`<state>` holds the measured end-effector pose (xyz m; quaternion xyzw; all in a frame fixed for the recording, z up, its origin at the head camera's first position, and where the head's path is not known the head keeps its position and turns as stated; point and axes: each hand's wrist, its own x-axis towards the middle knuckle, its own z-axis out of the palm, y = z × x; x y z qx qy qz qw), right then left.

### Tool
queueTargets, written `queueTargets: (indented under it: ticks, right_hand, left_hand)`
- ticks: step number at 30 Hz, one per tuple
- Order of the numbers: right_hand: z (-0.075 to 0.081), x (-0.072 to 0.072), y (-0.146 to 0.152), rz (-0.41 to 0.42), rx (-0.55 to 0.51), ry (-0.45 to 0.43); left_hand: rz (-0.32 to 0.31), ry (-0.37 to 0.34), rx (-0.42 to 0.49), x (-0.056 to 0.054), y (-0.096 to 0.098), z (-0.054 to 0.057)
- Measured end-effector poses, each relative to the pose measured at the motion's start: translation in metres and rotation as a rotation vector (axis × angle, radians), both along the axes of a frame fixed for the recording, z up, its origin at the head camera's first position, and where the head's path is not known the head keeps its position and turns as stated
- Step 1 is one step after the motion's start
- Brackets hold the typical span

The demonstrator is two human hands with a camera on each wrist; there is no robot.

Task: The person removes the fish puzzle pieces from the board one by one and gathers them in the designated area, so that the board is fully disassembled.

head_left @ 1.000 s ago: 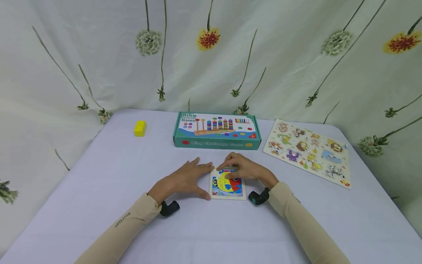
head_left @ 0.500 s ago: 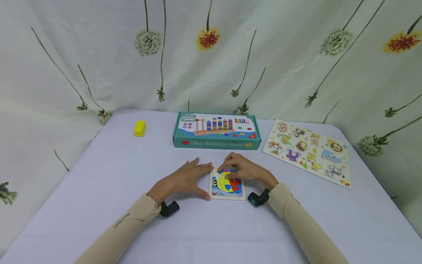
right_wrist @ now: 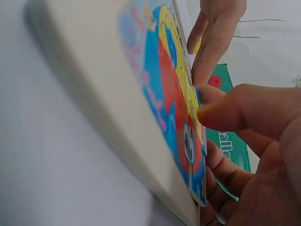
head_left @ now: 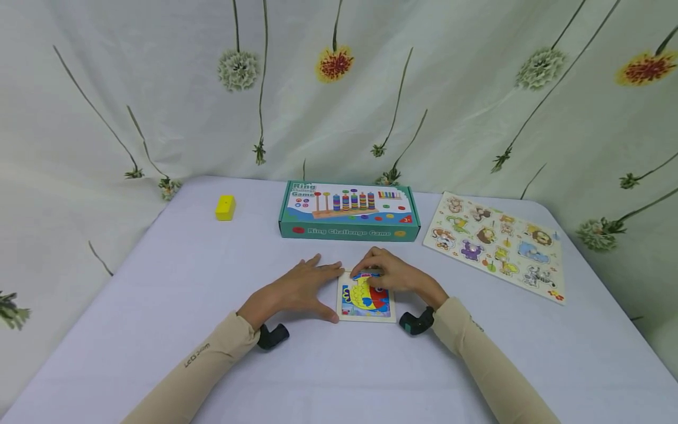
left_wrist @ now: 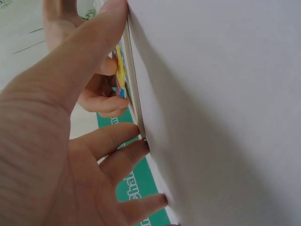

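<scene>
A small square jigsaw with a pale wooden frame (head_left: 365, 320) lies on the table, its picture a yellow and red fish. My left hand (head_left: 304, 287) spreads its fingers on the left of it, thumb at the near corner and index fingertip at the far corner. From the right, my right hand (head_left: 394, 272) reaches over the far part of the picture. In the right wrist view its thumb and fingers pinch a jigsaw piece (right_wrist: 199, 181) whose edge stands a little above the frame. The right hand covers part of the fish in the head view.
Behind the jigsaw stands a green ring game box (head_left: 349, 231). A larger animal peg puzzle (head_left: 500, 247) lies at the back right. Far back on the left is a yellow block (head_left: 225, 208). A patterned cloth (head_left: 455, 100) hangs behind the table.
My right fingertips have shifted very slightly toward me at the jigsaw's far side, where the bare strip looks narrower. The left hand stays in place.
</scene>
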<state>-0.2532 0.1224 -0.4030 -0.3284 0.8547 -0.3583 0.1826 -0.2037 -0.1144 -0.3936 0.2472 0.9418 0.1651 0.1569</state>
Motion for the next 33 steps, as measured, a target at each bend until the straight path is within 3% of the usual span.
queueTargets:
  ticks: [33]
  right_hand:
    - [0.0036,0.0037,0.007,0.043,-0.048,-0.026]
  left_hand:
    - [0.009,-0.001,-0.015,-0.0002,-0.0004,-0.0019]
